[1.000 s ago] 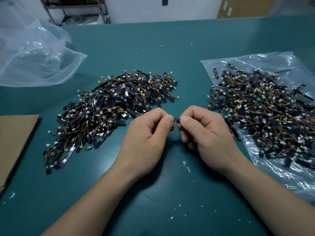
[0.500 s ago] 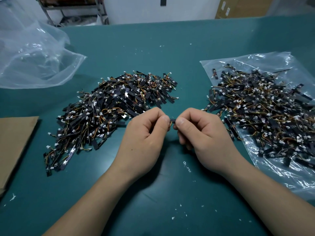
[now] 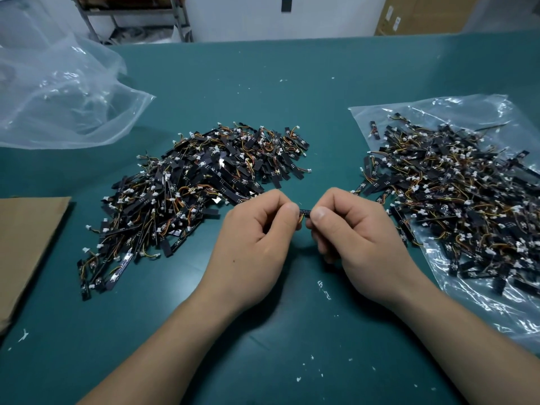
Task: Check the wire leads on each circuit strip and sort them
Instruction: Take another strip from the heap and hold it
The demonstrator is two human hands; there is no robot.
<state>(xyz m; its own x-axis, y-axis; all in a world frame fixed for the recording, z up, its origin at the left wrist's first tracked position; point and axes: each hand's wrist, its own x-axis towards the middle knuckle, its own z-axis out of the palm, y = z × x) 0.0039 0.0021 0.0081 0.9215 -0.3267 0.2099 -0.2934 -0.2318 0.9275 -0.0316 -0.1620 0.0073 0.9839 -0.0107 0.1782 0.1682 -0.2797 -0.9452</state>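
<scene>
A small black circuit strip (image 3: 304,212) with orange and yellow wire leads is held between both hands above the green table, mostly hidden by the fingers. My left hand (image 3: 257,244) pinches its left end, where the wires are. My right hand (image 3: 356,238) pinches its right end. A loose pile of black strips (image 3: 190,194) with white connectors lies on the table to the left. A second pile of strips (image 3: 455,194) lies on a clear plastic bag (image 3: 482,112) at the right.
A crumpled clear plastic bag (image 3: 58,97) sits at the far left. A brown cardboard sheet (image 3: 26,244) lies at the left edge. White flecks (image 3: 324,289) are scattered on the green table (image 3: 263,83) near me. A metal rack (image 3: 131,16) stands beyond the table.
Both hands stay together holding the strip; they have shifted very slightly, with the fingers working at its ends. The piles have not moved.
</scene>
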